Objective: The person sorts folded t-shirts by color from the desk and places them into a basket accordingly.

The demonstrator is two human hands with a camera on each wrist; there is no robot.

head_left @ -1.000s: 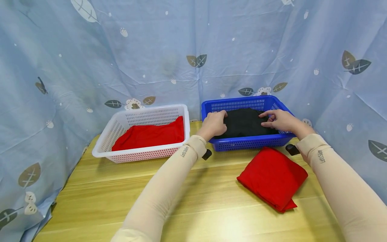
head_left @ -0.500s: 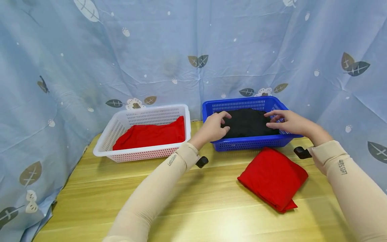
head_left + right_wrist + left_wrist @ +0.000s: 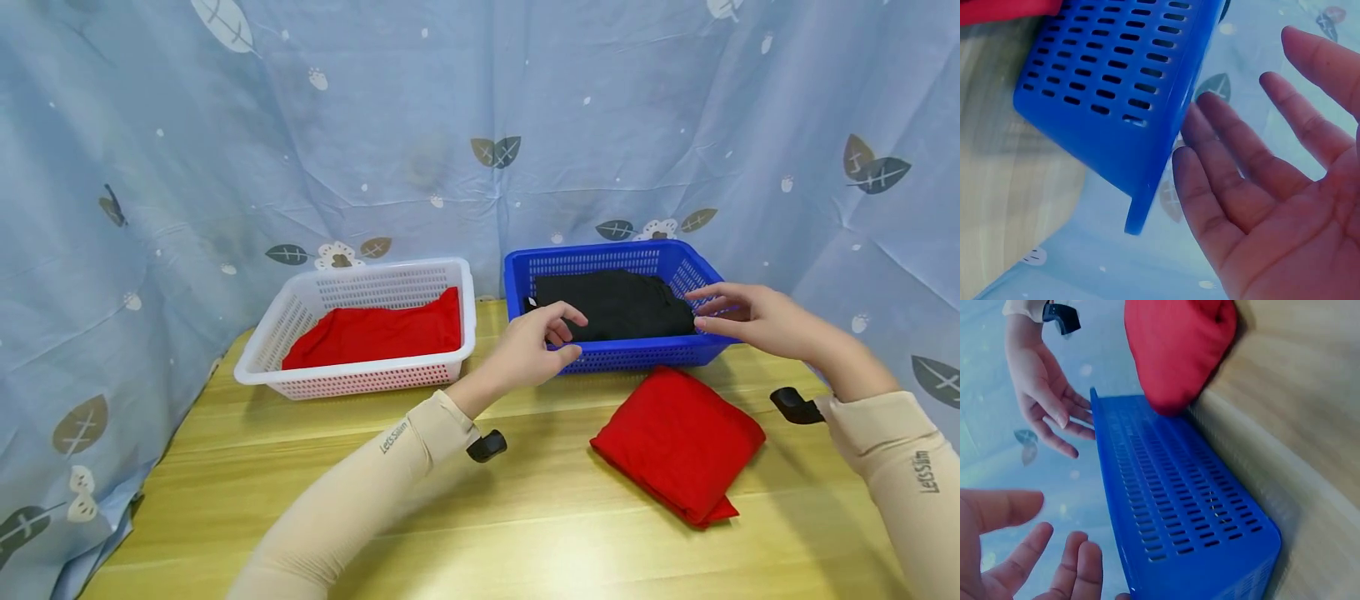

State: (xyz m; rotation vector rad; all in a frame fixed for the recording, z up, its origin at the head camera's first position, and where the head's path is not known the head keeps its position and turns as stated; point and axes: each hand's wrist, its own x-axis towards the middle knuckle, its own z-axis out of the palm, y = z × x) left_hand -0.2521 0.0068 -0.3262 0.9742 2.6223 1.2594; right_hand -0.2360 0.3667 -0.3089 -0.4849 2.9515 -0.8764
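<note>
A folded black cloth (image 3: 618, 304), probably a garment with a small white tag at its left, lies in the blue basket (image 3: 622, 357). My left hand (image 3: 532, 346) hovers at the basket's front left corner, fingers loosely bent and holding nothing. By the right rim is my right hand (image 3: 757, 317), its fingers relaxed and apart, with nothing in them. In the right wrist view the fingertips (image 3: 1185, 159) come right beside the blue rim. A folded red cloth (image 3: 678, 446) rests on the table in front of the blue basket, one corner poking out.
Left of the blue basket stands a white basket (image 3: 360, 385) with another red cloth (image 3: 375, 333) inside. Both baskets sit at the back of the wooden table (image 3: 480, 517), against a blue leaf-patterned curtain (image 3: 390, 125).
Both hands have drawn back from the black cloth, the left toward the front and the right outward to the right. The black cloth stays in the blue basket, now more exposed.
</note>
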